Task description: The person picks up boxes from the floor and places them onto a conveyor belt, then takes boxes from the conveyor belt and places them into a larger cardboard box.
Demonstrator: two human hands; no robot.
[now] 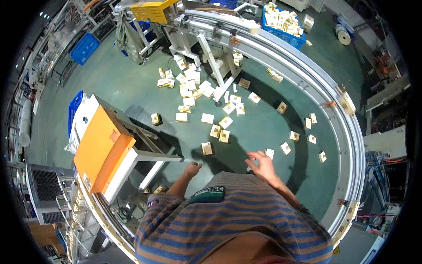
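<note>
My left hand (191, 169) hangs low at my left side, its fingers curled in and nothing visible in them. To the right, my right hand (261, 167) is held out over the floor with fingers apart, holding nothing. A small white-and-gold carton (269, 153) lies on the floor just beyond my right fingertips in the picture. Another carton (206, 148) lies ahead, between both hands. Further off, a pair of cartons (220, 133) sits close together, and a loose heap of cartons (190, 81) spreads near the machine legs.
A curved conveyor (327, 110) wraps around the far and right sides, carrying a few cartons. An orange-topped white stand (103, 147) is at the left. A blue crate (283, 37) heaped with cartons stands beyond the conveyor. White legs (213, 61) reach the green floor ahead.
</note>
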